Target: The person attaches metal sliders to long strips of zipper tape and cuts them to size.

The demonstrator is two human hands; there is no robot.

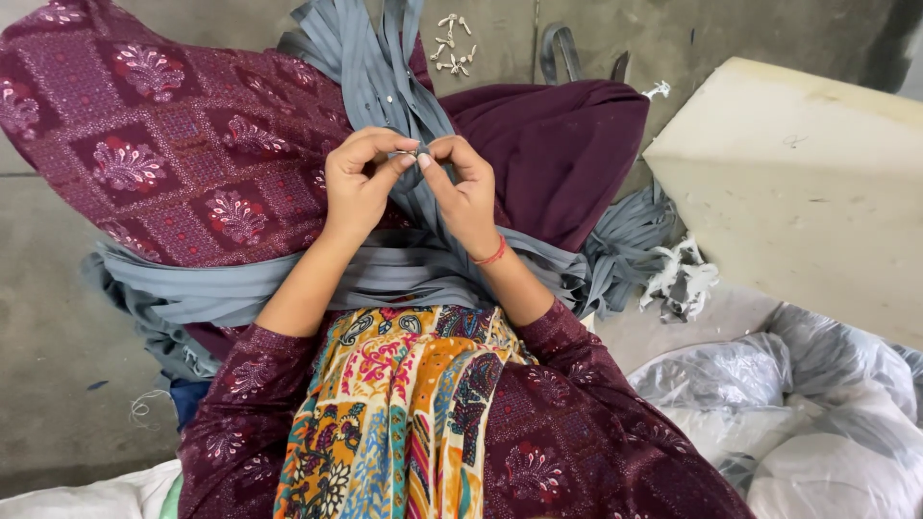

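My left hand (pixel 358 183) and my right hand (pixel 465 192) meet in front of me, fingertips pinched together on a small metal zipper slider (pixel 413 153) and on a grey zipper tape (pixel 377 91) that runs away from me. More grey zipper tape (pixel 288 284) lies bundled across my lap under my forearms. A red thread band circles my right wrist. Maroon patterned cloth (pixel 173 144) covers my raised knee on the left, plain maroon cloth (pixel 558 144) lies on the right.
Several small metal sliders (pixel 452 43) lie on the grey floor ahead. A pale foam block (pixel 798 183) stands at the right. Clear plastic bags (pixel 798 413) sit at lower right, with white scraps (pixel 681 279) beside the tape bundle.
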